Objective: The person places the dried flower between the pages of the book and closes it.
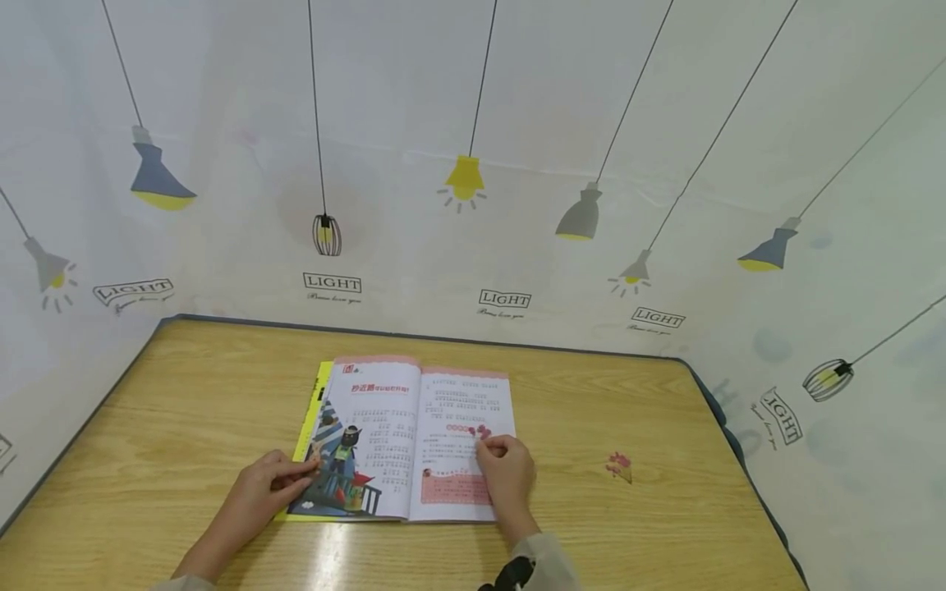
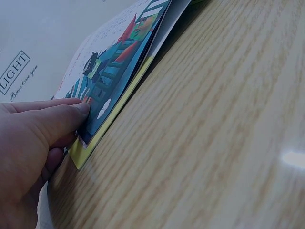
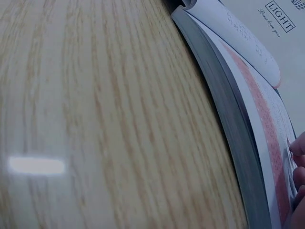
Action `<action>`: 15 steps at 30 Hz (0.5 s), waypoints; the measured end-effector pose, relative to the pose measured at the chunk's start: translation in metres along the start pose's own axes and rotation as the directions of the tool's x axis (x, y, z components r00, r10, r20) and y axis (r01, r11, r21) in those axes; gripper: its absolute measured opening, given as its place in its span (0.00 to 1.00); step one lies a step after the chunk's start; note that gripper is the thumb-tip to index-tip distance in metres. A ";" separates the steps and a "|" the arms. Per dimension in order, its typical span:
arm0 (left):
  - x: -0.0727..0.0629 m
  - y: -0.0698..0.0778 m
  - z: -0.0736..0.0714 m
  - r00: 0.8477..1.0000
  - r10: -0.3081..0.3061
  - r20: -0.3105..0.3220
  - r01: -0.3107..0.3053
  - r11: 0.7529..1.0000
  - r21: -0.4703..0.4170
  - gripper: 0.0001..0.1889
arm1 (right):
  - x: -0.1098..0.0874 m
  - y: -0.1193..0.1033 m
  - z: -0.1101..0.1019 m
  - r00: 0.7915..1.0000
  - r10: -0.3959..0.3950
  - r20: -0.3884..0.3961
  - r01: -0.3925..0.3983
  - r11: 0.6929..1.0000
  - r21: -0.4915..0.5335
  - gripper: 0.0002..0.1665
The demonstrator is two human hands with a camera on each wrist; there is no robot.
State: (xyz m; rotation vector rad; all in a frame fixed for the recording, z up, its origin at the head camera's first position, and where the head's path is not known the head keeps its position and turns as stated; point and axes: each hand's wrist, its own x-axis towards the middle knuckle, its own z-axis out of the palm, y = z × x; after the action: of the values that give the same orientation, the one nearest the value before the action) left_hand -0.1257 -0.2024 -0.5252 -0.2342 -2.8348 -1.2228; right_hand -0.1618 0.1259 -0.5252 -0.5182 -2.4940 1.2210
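An open book (image 1: 392, 484) with a yellow back cover (image 1: 309, 410) lies on the table; its left page carries a colourful picture and its right page has pink-banded text. My left hand (image 1: 262, 492) holds the book's left edge near the lower corner. In the left wrist view the left hand (image 2: 43, 129) has its thumb on the picture and other fingers lower by the edge. Over the right page, my right hand (image 1: 508, 476) pinches a small pink-red cutout (image 1: 484, 432). Only the fingertips (image 3: 299, 148) show in the right wrist view.
A small pink cone-shaped cutout (image 1: 619, 467) lies on the wooden table (image 1: 591, 394), right of the book. A pale curtain (image 1: 414, 98) printed with hanging lamps stands along the table's back and sides. A black strap (image 1: 515, 572) sits at the right wrist.
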 end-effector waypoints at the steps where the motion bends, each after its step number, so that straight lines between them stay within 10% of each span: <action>1: 0.000 0.000 0.000 1.000 -0.001 0.000 0.001 1.000 0.001 0.15 | 0.000 0.000 -0.001 1.000 -0.002 0.005 0.002 1.000 0.004 0.07; 15: 0.000 0.001 0.000 1.000 -0.005 -0.003 0.005 1.000 0.012 0.15 | 0.012 0.002 -0.018 0.991 0.031 0.133 -0.046 0.993 0.112 0.05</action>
State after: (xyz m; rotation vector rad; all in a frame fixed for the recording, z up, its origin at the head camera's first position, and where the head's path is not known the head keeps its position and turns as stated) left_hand -0.1255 -0.2017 -0.5246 -0.2255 -2.8415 -1.2051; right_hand -0.1643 0.1446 -0.5147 -0.4735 -2.5116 1.4468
